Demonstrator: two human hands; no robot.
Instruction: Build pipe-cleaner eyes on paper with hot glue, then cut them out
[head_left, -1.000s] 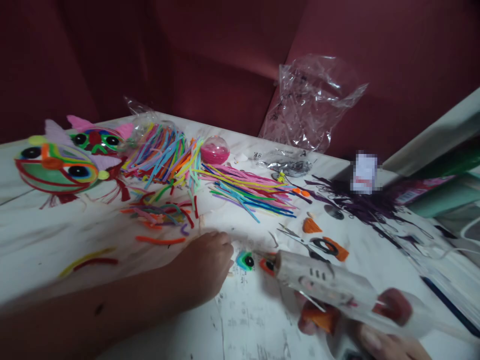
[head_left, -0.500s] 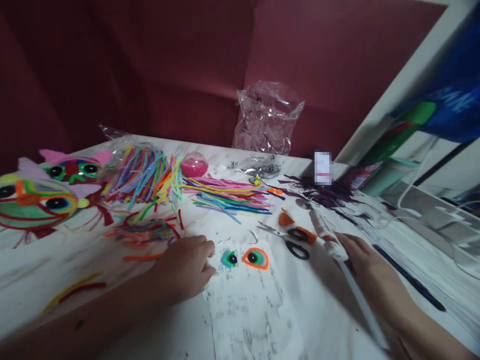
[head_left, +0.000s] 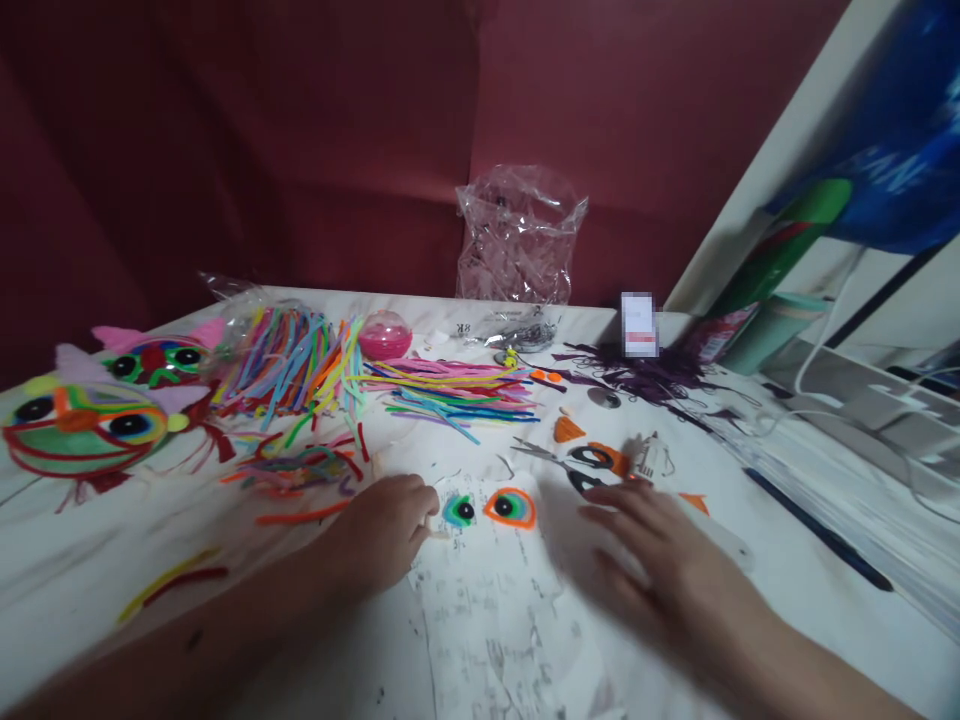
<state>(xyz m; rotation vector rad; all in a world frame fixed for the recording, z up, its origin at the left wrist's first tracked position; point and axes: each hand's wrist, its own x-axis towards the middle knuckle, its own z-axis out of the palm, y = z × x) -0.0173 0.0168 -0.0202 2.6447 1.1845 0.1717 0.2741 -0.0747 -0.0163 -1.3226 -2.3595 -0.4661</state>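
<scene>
My left hand (head_left: 390, 530) is closed beside the left edge of a written-on sheet of paper (head_left: 487, 620); what its curled fingers hold, if anything, cannot be made out. Two eye shapes made of fuzzy craft stems lie on the sheet: a blue-green one (head_left: 460, 510) near my left fingertips and an orange-rimmed one (head_left: 512, 508) to its right. My right hand (head_left: 660, 550) is open and empty, slightly blurred, over the table right of the paper. Just beyond it lies a white glue gun (head_left: 651, 458), partly hidden. Black-handled scissors (head_left: 555, 455) lie by its fingertips.
Bundles of coloured stems (head_left: 292, 355) and loose stems (head_left: 457, 390) spread behind. Two decorated masks (head_left: 90, 425) lie at left. Purple scraps (head_left: 645, 375), a clear plastic bag (head_left: 521, 245) and a pink round container (head_left: 386, 337) stand at the back. A dark pen-like stick (head_left: 817, 530) lies right.
My right hand has let go of the glue gun, which now lies on the table, and has moved left toward the paper. My left hand stays almost in place. The view has shifted slightly.
</scene>
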